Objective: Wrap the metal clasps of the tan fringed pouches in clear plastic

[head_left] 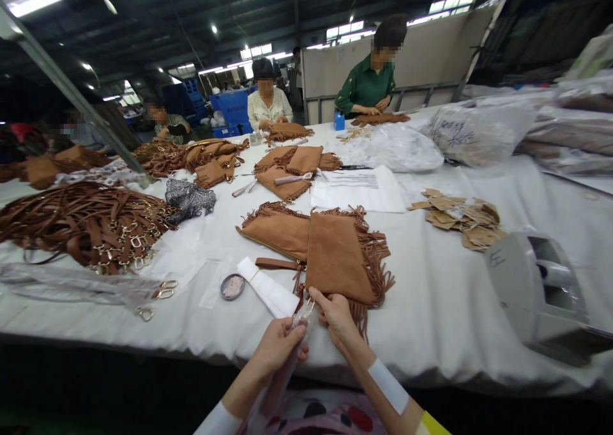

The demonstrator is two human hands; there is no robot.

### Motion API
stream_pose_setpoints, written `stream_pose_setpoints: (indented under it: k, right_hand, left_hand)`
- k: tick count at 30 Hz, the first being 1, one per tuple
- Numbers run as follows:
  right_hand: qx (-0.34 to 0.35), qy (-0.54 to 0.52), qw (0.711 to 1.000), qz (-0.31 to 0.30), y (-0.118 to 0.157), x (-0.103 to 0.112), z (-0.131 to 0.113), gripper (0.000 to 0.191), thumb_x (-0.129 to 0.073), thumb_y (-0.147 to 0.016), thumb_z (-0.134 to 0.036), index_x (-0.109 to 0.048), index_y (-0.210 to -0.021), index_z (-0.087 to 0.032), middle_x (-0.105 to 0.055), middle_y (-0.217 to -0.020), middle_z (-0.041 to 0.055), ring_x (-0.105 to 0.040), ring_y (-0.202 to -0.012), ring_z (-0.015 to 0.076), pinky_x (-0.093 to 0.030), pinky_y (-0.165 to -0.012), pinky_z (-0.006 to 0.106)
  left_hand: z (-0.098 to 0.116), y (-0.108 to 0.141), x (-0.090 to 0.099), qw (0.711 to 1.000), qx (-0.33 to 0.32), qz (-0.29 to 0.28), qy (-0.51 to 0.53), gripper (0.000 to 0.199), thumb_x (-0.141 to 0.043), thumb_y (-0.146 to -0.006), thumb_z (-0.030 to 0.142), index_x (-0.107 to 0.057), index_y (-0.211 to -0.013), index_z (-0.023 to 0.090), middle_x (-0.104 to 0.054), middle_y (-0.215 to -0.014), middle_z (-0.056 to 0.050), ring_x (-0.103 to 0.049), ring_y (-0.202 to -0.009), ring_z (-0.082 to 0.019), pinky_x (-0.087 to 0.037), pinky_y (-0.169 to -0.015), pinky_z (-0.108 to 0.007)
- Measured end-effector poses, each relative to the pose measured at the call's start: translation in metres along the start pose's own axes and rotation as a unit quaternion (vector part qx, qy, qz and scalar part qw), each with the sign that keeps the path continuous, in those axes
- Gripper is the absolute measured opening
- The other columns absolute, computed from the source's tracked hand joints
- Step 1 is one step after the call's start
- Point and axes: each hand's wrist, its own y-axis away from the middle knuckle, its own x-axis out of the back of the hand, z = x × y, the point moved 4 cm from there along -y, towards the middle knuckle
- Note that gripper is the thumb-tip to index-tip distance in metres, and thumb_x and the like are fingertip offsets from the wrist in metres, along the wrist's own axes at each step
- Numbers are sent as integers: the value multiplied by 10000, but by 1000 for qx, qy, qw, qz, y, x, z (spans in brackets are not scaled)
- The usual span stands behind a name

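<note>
A brown fringed suede bag [339, 256] lies flat in front of me, overlapping a second fringed bag [280, 229] with a zip edge and a wrist strap [278, 264]. My left hand [281, 345] is closed around a strap in a clear plastic sleeve [282, 379], which hangs down toward my lap. Just above it, my right hand [335, 317] pinches the strap's metal clasp [311, 305] at the bag's near left corner. Its fingertips partly hide the clasp, so I cannot tell whether it is hooked to the bag.
Left lie piled brown straps [90, 221] and sleeved straps [96, 285]. Nearby are a round tin [232, 286] and folded white sheets [268, 288]. Right are brown tags [462, 218] and a tape dispenser [536, 294]. More bags [290, 167] and co-workers [371, 80] are across the table.
</note>
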Motion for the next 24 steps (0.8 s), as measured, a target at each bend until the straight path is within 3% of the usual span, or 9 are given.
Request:
stream_pose_setpoints:
  k: [15,20,24]
  right_hand:
    - [-4,-50,999,0,-2,0,0,388,-762,-538,-338,-412,-445,-198,-299,-388,-102,-190,-373,35,-120,-362,221]
    - [-15,-75,997,-18,0,0,-2,342,-744,-567,-369,-487,-473,-164,-384,-398,-71,-287,-366,46,-193,-353,197]
    - [-44,-92,994,-37,8,10,-2,389,-690,-657,-509,-629,-689,-126,-587,-573,20,-481,-449,92,-337,-386,190]
  left_hand:
    - [8,-29,-13,997,-20,-2,68,495,-704,-607,597,-542,-694,138,-600,-551,-21,-528,-461,-114,-387,-486,-241]
    - [18,-43,-18,994,-42,62,80,481,-689,-617,592,-568,-710,136,-562,-525,5,-449,-424,-84,-310,-427,-211]
    - [19,-49,-17,987,-72,126,75,454,-648,-643,590,-566,-680,145,-483,-486,44,-375,-408,-71,-265,-412,-210]
